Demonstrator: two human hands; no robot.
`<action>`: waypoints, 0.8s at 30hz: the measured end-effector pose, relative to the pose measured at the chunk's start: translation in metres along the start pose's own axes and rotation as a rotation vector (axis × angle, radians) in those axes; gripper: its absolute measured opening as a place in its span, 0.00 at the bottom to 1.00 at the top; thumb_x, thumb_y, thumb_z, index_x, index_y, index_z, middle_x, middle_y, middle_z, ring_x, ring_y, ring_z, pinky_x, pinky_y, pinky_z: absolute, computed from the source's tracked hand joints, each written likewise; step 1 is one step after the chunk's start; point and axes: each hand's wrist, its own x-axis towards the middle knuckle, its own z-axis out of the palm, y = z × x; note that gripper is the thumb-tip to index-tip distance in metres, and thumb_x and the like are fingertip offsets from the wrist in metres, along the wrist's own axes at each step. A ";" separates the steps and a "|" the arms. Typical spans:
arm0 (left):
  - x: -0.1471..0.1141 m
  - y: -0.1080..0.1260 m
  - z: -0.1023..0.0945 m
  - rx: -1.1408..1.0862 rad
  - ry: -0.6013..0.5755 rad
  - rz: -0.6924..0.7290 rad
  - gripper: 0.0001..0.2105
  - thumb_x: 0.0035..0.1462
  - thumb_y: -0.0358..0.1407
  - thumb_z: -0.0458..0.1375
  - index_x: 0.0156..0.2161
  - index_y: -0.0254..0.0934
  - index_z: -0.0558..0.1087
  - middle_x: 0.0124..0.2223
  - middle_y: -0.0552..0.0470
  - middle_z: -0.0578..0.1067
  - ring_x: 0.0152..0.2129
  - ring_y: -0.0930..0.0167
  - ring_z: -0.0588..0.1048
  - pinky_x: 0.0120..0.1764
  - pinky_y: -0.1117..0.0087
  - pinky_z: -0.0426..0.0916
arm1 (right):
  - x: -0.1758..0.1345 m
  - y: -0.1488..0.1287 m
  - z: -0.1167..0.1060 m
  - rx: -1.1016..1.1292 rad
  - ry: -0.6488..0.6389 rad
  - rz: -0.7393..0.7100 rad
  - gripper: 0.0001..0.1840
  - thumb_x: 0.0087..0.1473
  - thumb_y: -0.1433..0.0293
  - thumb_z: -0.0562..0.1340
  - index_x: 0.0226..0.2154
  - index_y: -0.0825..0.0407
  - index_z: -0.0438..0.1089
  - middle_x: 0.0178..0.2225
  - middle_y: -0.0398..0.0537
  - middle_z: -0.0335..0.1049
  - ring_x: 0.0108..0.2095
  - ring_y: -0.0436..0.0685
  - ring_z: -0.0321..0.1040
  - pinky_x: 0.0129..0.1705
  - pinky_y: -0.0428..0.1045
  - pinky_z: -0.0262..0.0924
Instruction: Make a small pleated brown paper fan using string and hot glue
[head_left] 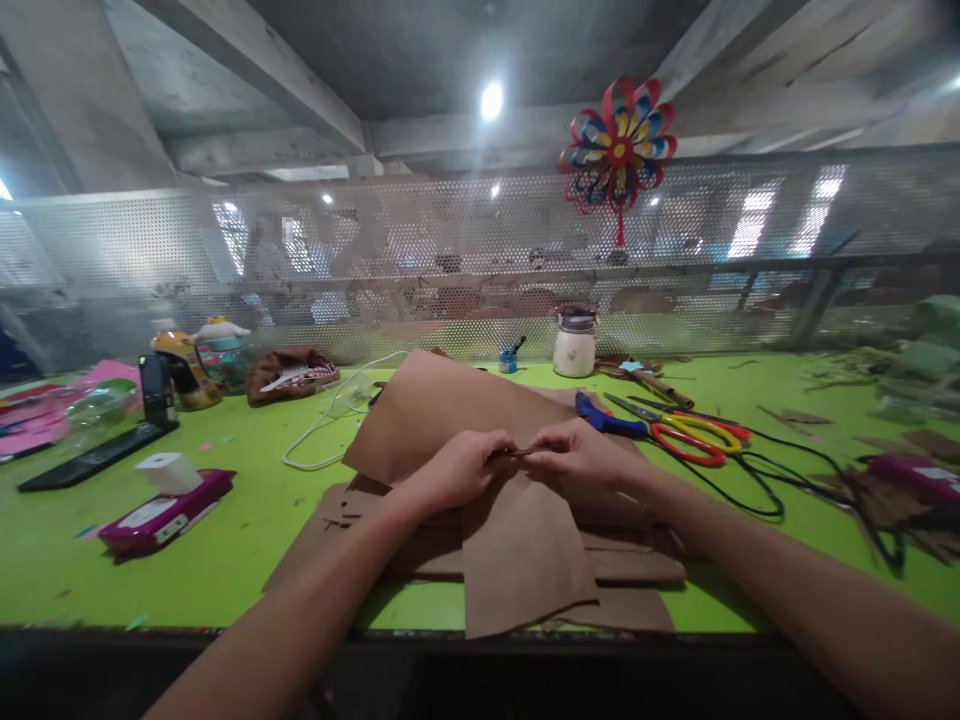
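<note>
In the head view, a large piece of brown paper stands up in the middle of the green table, its lower part hanging toward me. My left hand pinches the paper along a fold at its centre. Close beside it, my right hand pinches the same fold, fingertips nearly meeting the left ones. More brown sheets lie stacked flat beneath both hands. Just past my right hand rest a blue-handled tool and scissors with red and yellow handles.
A purple power strip with a white plug, a black phone stand and a yellow bottle are on the left. At the back stands a white jar before a perforated metal screen. A black cord curls on the right.
</note>
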 end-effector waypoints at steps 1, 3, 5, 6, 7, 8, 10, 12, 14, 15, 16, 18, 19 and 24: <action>0.000 0.001 0.000 0.014 0.005 0.008 0.11 0.59 0.39 0.50 0.39 0.35 0.72 0.34 0.49 0.75 0.29 0.72 0.71 0.32 0.74 0.59 | 0.000 0.000 -0.001 -0.028 0.012 -0.013 0.14 0.50 0.61 0.60 0.30 0.57 0.73 0.24 0.44 0.68 0.25 0.49 0.60 0.25 0.44 0.54; 0.000 0.003 -0.001 0.023 0.016 0.020 0.12 0.59 0.40 0.51 0.39 0.35 0.72 0.34 0.49 0.76 0.28 0.72 0.71 0.31 0.74 0.59 | 0.000 0.000 -0.003 -0.053 0.004 -0.025 0.15 0.49 0.61 0.60 0.28 0.57 0.73 0.23 0.44 0.67 0.24 0.48 0.59 0.24 0.44 0.52; 0.000 0.003 -0.002 -0.001 0.016 0.023 0.12 0.58 0.41 0.51 0.38 0.35 0.73 0.33 0.50 0.76 0.28 0.72 0.71 0.31 0.75 0.59 | 0.000 0.001 -0.006 -0.043 -0.014 -0.023 0.17 0.49 0.60 0.61 0.27 0.58 0.73 0.20 0.43 0.65 0.22 0.47 0.56 0.23 0.43 0.50; 0.000 0.003 -0.002 -0.020 0.011 0.020 0.12 0.58 0.40 0.51 0.37 0.35 0.73 0.33 0.50 0.76 0.27 0.73 0.70 0.31 0.75 0.59 | 0.000 0.002 -0.007 -0.031 -0.017 -0.020 0.17 0.49 0.59 0.61 0.27 0.58 0.73 0.20 0.42 0.64 0.21 0.47 0.56 0.22 0.43 0.49; 0.000 0.002 -0.003 -0.042 0.004 0.016 0.12 0.58 0.40 0.51 0.36 0.35 0.73 0.32 0.51 0.76 0.27 0.73 0.70 0.30 0.76 0.58 | 0.000 0.003 -0.007 -0.013 -0.021 -0.017 0.18 0.48 0.59 0.61 0.27 0.59 0.73 0.19 0.42 0.63 0.21 0.46 0.55 0.22 0.43 0.49; 0.000 0.001 -0.004 -0.061 -0.004 0.011 0.12 0.58 0.40 0.51 0.35 0.34 0.73 0.31 0.51 0.75 0.26 0.74 0.69 0.30 0.76 0.58 | 0.000 0.004 -0.008 0.009 -0.023 -0.015 0.19 0.48 0.58 0.61 0.28 0.59 0.73 0.18 0.42 0.63 0.20 0.46 0.55 0.21 0.43 0.48; 0.000 -0.002 -0.004 -0.085 -0.012 0.004 0.12 0.58 0.39 0.52 0.33 0.33 0.74 0.28 0.52 0.74 0.25 0.75 0.68 0.29 0.76 0.58 | 0.000 0.007 -0.008 0.057 -0.031 -0.008 0.20 0.48 0.56 0.61 0.27 0.59 0.72 0.17 0.41 0.61 0.19 0.46 0.54 0.21 0.43 0.48; 0.001 -0.004 -0.004 -0.099 -0.009 0.008 0.13 0.58 0.40 0.52 0.33 0.32 0.74 0.27 0.53 0.74 0.24 0.75 0.67 0.29 0.77 0.57 | 0.000 0.009 -0.009 0.095 -0.054 0.000 0.21 0.48 0.55 0.61 0.27 0.59 0.72 0.16 0.40 0.60 0.18 0.46 0.54 0.21 0.43 0.48; 0.001 -0.005 -0.003 -0.105 -0.008 0.013 0.14 0.57 0.40 0.52 0.33 0.32 0.74 0.27 0.53 0.74 0.24 0.75 0.67 0.28 0.77 0.57 | 0.000 0.009 -0.010 0.098 -0.086 0.013 0.22 0.48 0.53 0.60 0.26 0.58 0.71 0.16 0.40 0.61 0.18 0.46 0.55 0.21 0.43 0.49; 0.001 -0.005 -0.003 -0.105 -0.009 0.012 0.14 0.57 0.40 0.52 0.33 0.32 0.74 0.27 0.53 0.74 0.24 0.75 0.67 0.28 0.77 0.57 | 0.001 0.008 -0.011 0.080 -0.101 0.018 0.23 0.49 0.53 0.59 0.26 0.58 0.71 0.17 0.40 0.62 0.18 0.46 0.55 0.21 0.43 0.50; 0.001 -0.004 -0.002 -0.105 -0.010 0.006 0.14 0.57 0.40 0.52 0.33 0.32 0.75 0.27 0.53 0.74 0.24 0.75 0.67 0.28 0.77 0.57 | 0.001 0.007 -0.011 0.048 -0.111 0.014 0.23 0.50 0.53 0.59 0.26 0.58 0.71 0.18 0.41 0.63 0.19 0.47 0.57 0.22 0.43 0.51; 0.001 -0.003 0.000 -0.114 -0.008 -0.006 0.14 0.57 0.40 0.52 0.33 0.32 0.75 0.27 0.52 0.74 0.24 0.75 0.67 0.28 0.77 0.58 | 0.000 0.002 -0.009 -0.045 -0.119 -0.042 0.20 0.52 0.56 0.58 0.29 0.57 0.73 0.22 0.44 0.68 0.23 0.49 0.61 0.26 0.44 0.54; 0.001 -0.003 0.002 -0.126 -0.006 -0.010 0.14 0.57 0.40 0.52 0.33 0.32 0.75 0.27 0.52 0.74 0.24 0.75 0.68 0.28 0.77 0.58 | 0.000 -0.001 -0.008 -0.095 -0.116 -0.085 0.18 0.52 0.58 0.58 0.31 0.56 0.73 0.25 0.45 0.70 0.26 0.50 0.63 0.28 0.44 0.55; 0.003 -0.001 0.004 -0.217 -0.007 -0.025 0.15 0.57 0.42 0.51 0.35 0.32 0.74 0.31 0.51 0.74 0.28 0.73 0.69 0.32 0.76 0.60 | -0.002 -0.003 -0.004 -0.242 -0.017 -0.164 0.16 0.55 0.63 0.55 0.30 0.56 0.74 0.25 0.45 0.70 0.26 0.50 0.62 0.27 0.44 0.53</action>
